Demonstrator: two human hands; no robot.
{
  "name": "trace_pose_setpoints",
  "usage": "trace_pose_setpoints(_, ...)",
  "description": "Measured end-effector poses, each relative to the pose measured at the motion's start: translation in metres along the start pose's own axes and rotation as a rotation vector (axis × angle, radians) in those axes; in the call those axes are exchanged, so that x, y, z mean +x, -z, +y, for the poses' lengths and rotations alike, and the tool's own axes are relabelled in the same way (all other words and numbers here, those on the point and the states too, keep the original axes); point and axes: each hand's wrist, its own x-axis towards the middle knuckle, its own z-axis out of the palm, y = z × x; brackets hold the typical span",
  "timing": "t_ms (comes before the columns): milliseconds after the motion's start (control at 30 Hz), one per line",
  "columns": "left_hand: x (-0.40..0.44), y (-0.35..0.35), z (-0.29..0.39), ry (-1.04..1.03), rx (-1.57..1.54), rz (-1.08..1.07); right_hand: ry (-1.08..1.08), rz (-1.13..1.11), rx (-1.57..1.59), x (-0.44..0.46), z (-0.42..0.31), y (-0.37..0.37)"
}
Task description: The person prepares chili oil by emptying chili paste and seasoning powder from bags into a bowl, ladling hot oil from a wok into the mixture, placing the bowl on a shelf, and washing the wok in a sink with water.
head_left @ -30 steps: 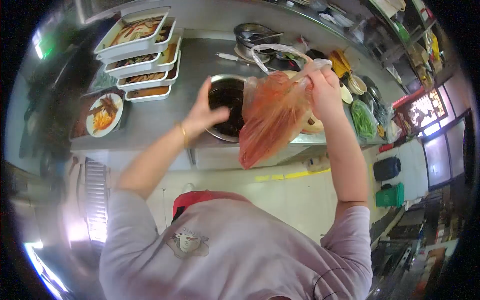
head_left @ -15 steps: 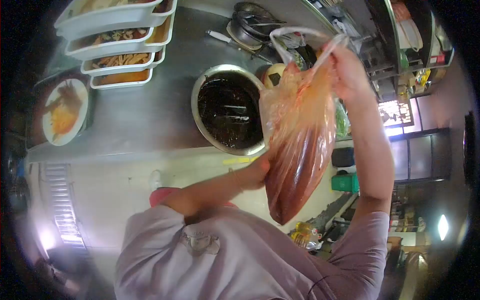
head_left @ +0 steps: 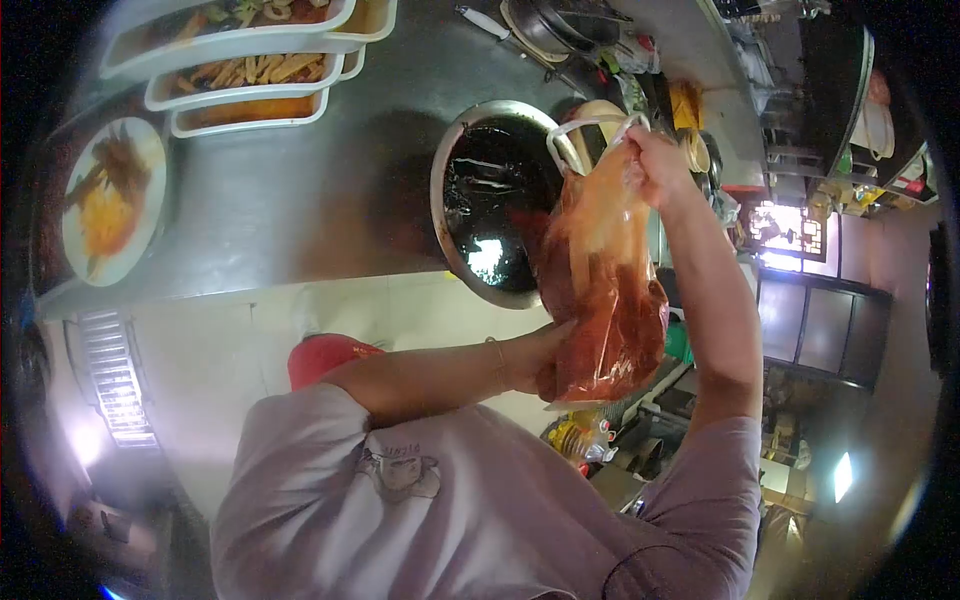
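Note:
A clear plastic bag (head_left: 605, 290) with reddish-brown contents hangs upright beside the steel bowl's right rim. What kind of food is inside I cannot make out. My right hand (head_left: 660, 168) is closed on the bag's gathered top, where loose white handles (head_left: 575, 130) stick out. Lower down, my left hand (head_left: 542, 360) holds the bag's left side, with its thumb showing and the other fingers hidden behind the plastic. The steel bowl (head_left: 447, 215) holds dark, shiny liquid, and the bag covers part of its right edge.
White trays of food (head_left: 250, 130) stand at the counter's upper left. An oval plate (head_left: 150, 235) with food remains lies near the left end. Black pans (head_left: 550, 35) and a white-handled utensil (head_left: 485, 22) sit at the back. Bottles (head_left: 585, 437) stand low on the right.
The bag's lower end has risen and its contents have bunched into a shorter, wider shape. My right hand has come down slightly. The bowl and counter appear further right as the view shifts.

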Motion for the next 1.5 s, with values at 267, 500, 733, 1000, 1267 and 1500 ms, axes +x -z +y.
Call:
trace_pose_setpoints(267,0.008,0.002,0.015,0.002,0.155,0.011,0.038,0.047,0.069,0.001,0.0,-0.003)
trace_pose_setpoints(500,-0.013,-0.022,0.03,-0.086,0.47,0.039,0.12,-0.075,0.115,-0.041,-0.015,0.043)
trace_pose_setpoints(733,-0.006,-0.01,0.038,-0.057,0.486,0.129,0.321,0.136,0.337,-0.113,-0.02,0.086)
trace_pose_setpoints(1000,-0.021,-0.032,0.041,-0.491,0.835,0.558,0.562,-0.031,0.461,-0.173,-0.014,0.111)
trace_pose_setpoints(1267,0.02,-0.164,0.045,-0.869,1.947,0.292,0.705,-0.199,0.469,-0.2,-0.024,0.076)
trace_pose_setpoints(1500,0.102,-0.263,0.049,-0.518,1.261,0.537,1.022,-0.215,0.262,-0.182,-0.036,0.09)
